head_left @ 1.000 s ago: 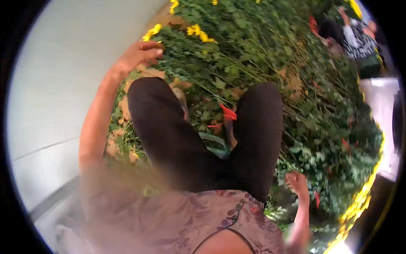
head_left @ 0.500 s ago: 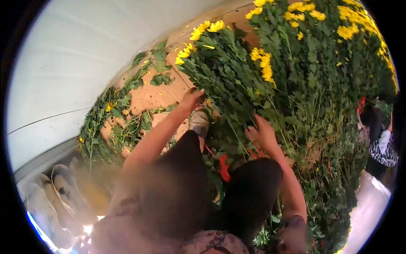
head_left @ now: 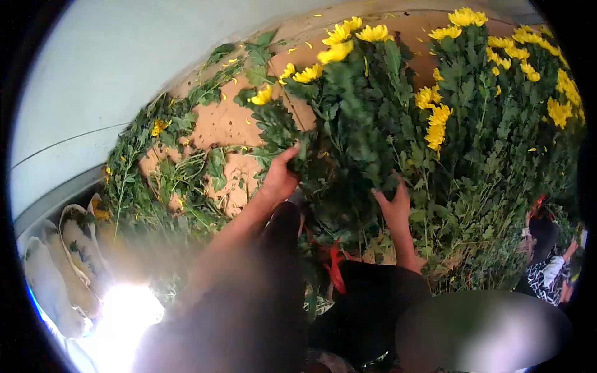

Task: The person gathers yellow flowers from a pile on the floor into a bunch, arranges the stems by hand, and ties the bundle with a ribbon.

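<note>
Left hand [head_left: 280, 180] and right hand [head_left: 397, 208] aren't hanging wide apart anymore: left's curling (can't tell if it's gripping), right's spreading, flower bunch [head_left: 353, 118] is sitting between.

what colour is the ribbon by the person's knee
The ribbon is bright red; it shows best in the current head view.

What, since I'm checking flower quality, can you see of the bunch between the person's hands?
The bunch is leafy and green, slightly blurred, with yellow, many-petalled heads at its far end, towards the pale wall. It spreads between the left hand and right hand, both among or against leaves; how firmly either holds it is unclear. Red strips show near its lower end. Its stem ends cannot be made out.
</note>
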The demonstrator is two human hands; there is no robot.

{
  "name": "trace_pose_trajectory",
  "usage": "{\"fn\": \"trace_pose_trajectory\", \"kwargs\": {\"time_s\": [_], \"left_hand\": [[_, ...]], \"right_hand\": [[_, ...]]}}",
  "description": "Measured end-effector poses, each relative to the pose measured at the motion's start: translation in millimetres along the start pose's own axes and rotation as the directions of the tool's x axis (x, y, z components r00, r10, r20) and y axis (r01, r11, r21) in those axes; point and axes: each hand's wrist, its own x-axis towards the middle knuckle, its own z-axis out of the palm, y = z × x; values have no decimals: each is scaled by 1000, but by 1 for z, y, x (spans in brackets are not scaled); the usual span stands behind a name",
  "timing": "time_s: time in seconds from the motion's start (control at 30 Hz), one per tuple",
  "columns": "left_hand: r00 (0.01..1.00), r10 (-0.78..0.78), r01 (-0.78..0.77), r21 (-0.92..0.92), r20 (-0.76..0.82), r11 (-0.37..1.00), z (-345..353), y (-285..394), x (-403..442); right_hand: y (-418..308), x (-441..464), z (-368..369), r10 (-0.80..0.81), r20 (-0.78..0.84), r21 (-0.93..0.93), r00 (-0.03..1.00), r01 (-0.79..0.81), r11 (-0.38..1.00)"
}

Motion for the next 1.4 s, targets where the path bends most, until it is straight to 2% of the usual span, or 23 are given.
{"fn": "trace_pose_trajectory", "kwargs": {"time_s": [0.03, 0.07, 0.1, 0.17, 0.2, 0.23, 0.27, 0.33, 0.37, 0.43, 0.57, 0.67, 0.73, 0.87, 0.93, 1.07, 1.1, 1.13, 1.2, 1.27, 1.33, 1.37, 1.4], "left_hand": [[999, -9, 10, 38, -32, 999, 1, 3, -4], [999, -8, 9, 35, -37, 999, -8, 2, -3], [975, 180, -212, 295, 131, 932, -12, 1, -4], [892, 309, -442, 486, 330, 754, -19, 2, -2], [972, 191, -218, 215, 137, 952, -22, 2, 1], [1000, 0, -1, -124, -3, 992, -17, 3, 2], [1000, -5, 5, -127, -4, 992, -12, 2, 6], [999, -27, 27, 3, 31, 1000, 1, -3, 19], [992, -102, 103, -15, 72, 995, 7, -4, 26], [993, -108, 108, 5, 48, 994, 6, -8, 43], [995, -97, 96, 66, 12, 993, 15, -9, 17], [999, -39, 41, 108, -21, 993, 11, -9, -3], [999, -34, 35, 80, -16, 996, 16, -5, -21], [995, 41, -29, 125, -92, 992, 0, -10, -26], [993, 39, -28, 96, -110, 995, -7, -10, -23], [990, 64, -72, -62, -127, 995, -1, -15, -20], [990, 59, -68, -63, -125, 996, -18, -22, -10], [991, 120, -115, 83, -56, 990, -49, -35, 9], [985, 168, -170, 224, 28, 960, -50, -32, 11], [997, 57, -40, 314, -46, 949, -1, -4, -14], [996, 84, -63, 383, -38, 922, -43, -10, 3], [974, 187, -226, 569, 127, 791, -76, -13, 10], [950, 215, -313, 638, 228, 703, -75, -14, 11]], "right_hand": [[-5, 0, 3, 0, -75, -191, 997, -14, 981], [-9, -1, 2, 0, -69, -192, 998, -13, 981], [-13, -2, 2, -78, -130, -275, 988, 39, 961], [-21, 0, 3, -164, -178, -359, 970, 91, 929], [-24, 0, 4, -265, -161, -386, 951, 187, 904], [-27, -2, 6, -362, -144, -410, 921, 277, 869], [-28, -6, 15, -357, -142, -413, 923, 273, 869], [-34, -11, 35, -326, 131, -414, 936, 350, 840], [-37, -13, 40, -330, 137, -418, 934, 356, 835], [-45, -15, 46, -80, 168, -386, 983, 140, 912], [-54, -7, 32, -199, 193, -511, 961, 271, 816], [-53, -10, 38, -315, 128, -426, 940, 339, 839], [-65, -19, 41, 74, 228, -202, 971, -27, 979], [-18, -19, 62, 65, 146, -60, 987, -57, 997], [0, -17, 73, 222, 33, 96, 974, -224, 970], [31, -22, 85, 198, 170, 241, 965, -236, 941], [34, -27, 89, 9, 120, 109, 993, -22, 994], [33, -29, 90, -89, 108, 38, 990, 85, 996], [20, -29, 86, -259, 128, -74, 957, 269, 960], [-3, -28, 76, -322, 154, -116, 934, 341, 933], [-37, -25, 61, -173, 333, -96, 927, 216, 972], [-59, -22, 43, -68, 448, -234, 892, 190, 953], [-58, -17, 38, -64, 429, -242, 901, 183, 953]]}}
